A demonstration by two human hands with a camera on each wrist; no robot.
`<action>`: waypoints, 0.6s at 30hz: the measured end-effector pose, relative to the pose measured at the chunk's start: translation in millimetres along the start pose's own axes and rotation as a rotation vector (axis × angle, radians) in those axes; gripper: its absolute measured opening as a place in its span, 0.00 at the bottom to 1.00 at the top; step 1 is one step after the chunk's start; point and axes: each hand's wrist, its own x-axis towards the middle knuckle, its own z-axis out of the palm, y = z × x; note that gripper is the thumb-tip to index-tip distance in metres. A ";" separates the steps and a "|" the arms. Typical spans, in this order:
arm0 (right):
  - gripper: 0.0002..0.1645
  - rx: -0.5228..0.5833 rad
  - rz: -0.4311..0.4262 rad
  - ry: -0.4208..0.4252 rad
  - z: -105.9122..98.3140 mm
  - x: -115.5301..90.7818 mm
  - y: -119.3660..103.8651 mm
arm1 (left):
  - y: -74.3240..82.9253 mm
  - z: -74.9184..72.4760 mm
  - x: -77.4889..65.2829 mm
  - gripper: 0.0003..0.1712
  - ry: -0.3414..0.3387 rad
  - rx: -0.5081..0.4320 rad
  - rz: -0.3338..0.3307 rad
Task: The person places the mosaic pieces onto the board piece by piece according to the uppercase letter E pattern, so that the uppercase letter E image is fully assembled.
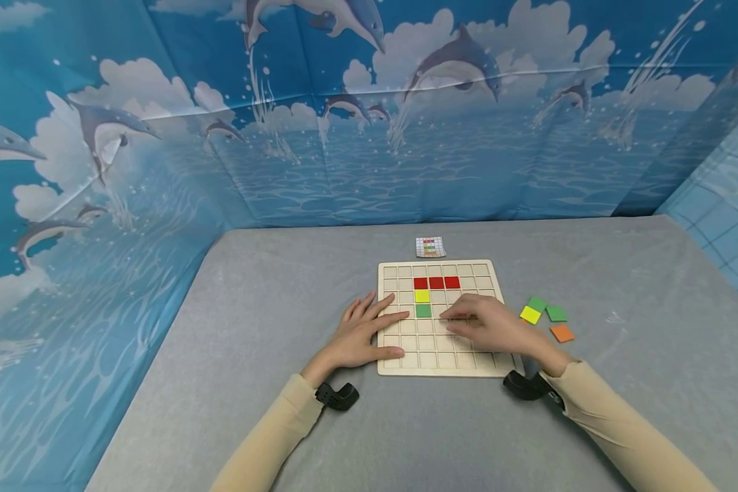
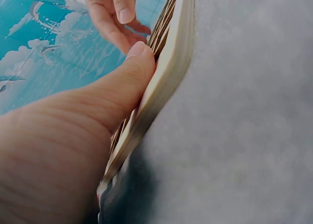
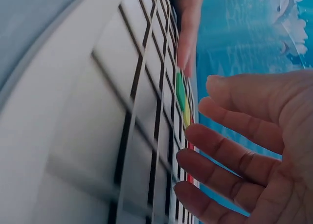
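A pale wooden grid board (image 1: 430,372) lies on the table. Three red square tiles (image 1: 436,283) form a row in its upper part, with a yellow tile (image 1: 421,296) below the leftmost and a green tile (image 1: 423,311) below that. My left hand (image 1: 359,337) rests with spread fingers on the board's left side; the left wrist view shows its thumb (image 2: 139,55) on the edge. Over the board, just right of the green tile, hovers my right hand (image 1: 482,323). In the right wrist view its fingers (image 3: 220,138) are loosely bent, with no tile visible between them.
Right of the board lie loose green tiles (image 1: 556,313), a yellow tile (image 1: 531,315) and an orange tile (image 1: 562,333). A small printed card (image 1: 430,247) with a coloured grid lies behind the board. A dolphin-patterned curtain (image 1: 369,171) hangs behind the grey table (image 1: 283,287).
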 end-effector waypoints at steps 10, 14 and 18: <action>0.11 -0.063 0.164 0.141 -26.7 -26.8 18.2 | -0.2 -0.5 -0.3 0.40 -0.005 0.001 0.002; 0.12 -0.098 0.247 0.187 -35.0 -35.2 29.6 | 0.9 -1.4 0.0 0.40 -0.007 -0.002 0.002; 0.20 -0.126 0.323 0.214 -41.2 -41.7 38.9 | 0.4 -1.5 0.1 0.40 -0.008 0.004 0.000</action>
